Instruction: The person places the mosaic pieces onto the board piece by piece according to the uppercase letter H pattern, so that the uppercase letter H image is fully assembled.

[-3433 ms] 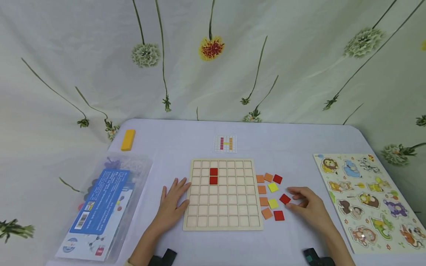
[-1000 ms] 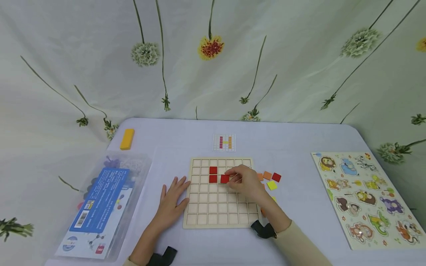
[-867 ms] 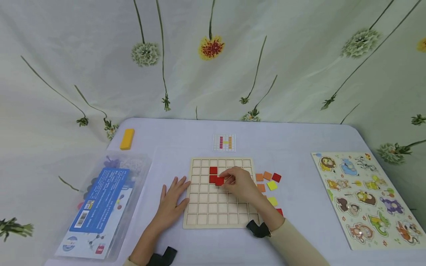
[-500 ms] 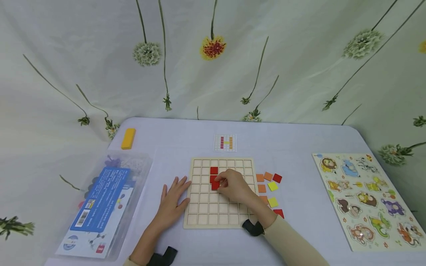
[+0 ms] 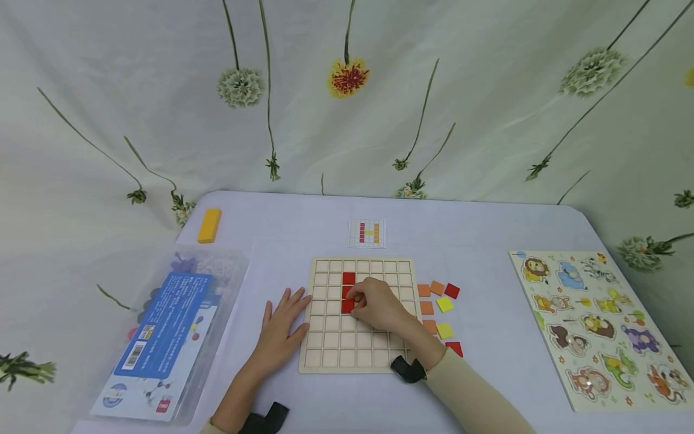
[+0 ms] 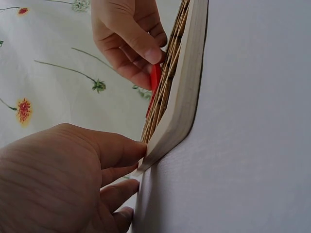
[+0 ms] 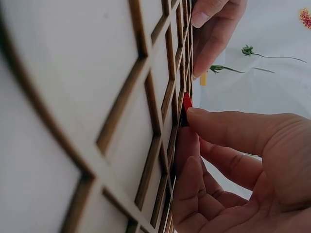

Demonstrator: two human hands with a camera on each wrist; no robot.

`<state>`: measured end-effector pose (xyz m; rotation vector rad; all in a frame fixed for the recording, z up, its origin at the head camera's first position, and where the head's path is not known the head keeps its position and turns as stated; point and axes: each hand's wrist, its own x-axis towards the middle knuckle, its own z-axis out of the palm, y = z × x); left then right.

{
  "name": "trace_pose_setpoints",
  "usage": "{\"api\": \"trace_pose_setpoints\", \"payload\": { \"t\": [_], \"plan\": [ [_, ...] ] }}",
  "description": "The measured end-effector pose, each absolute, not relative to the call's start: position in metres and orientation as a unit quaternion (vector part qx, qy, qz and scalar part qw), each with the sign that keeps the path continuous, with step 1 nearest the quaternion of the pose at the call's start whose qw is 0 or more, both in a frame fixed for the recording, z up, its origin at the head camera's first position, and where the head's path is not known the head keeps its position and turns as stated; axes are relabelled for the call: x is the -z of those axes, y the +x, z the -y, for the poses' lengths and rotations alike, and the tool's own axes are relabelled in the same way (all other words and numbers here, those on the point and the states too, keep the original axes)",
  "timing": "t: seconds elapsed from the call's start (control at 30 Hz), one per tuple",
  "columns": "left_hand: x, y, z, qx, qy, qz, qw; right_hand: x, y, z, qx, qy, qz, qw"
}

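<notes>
A wooden grid board (image 5: 328, 361) lies mid-table in the head view. In one column sit two red square tiles, the upper one (image 5: 349, 278) in plain sight and the lower partly covered by fingers. Just below them my right hand (image 5: 376, 304) pinches a third red tile (image 5: 347, 307) between thumb and fingers, at the board's surface. The right wrist view shows that tile (image 7: 186, 104) tilted at the thumb tip. My left hand (image 5: 282, 328) has its fingers spread, resting at the board's left edge; in the left wrist view its fingertips touch the board's rim (image 6: 170, 131).
Loose orange (image 5: 427, 308), yellow (image 5: 444, 330) and red tiles (image 5: 452, 290) lie right of the board. A small pattern card (image 5: 367, 233) is behind it. An animal puzzle board (image 5: 602, 331) stands right; a clear plastic case (image 5: 162, 337) and a yellow block (image 5: 209, 226) are left.
My right hand took a red tile from the loose ones at the right, carried it left over the board, and lowered it below the two red tiles. My left hand stayed put.
</notes>
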<state>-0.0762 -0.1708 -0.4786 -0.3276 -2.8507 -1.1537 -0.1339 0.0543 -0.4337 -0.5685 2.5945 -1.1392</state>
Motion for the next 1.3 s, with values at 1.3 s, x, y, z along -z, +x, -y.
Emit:
{"api": "trace_pose_setpoints", "payload": {
  "t": [1.3],
  "plan": [
    [0.475, -0.075, 0.17, 0.377, -0.104, 0.92, 0.011, 0.422, -0.103, -0.231, 0.475, -0.094, -0.87, -0.092]
  ]
}}
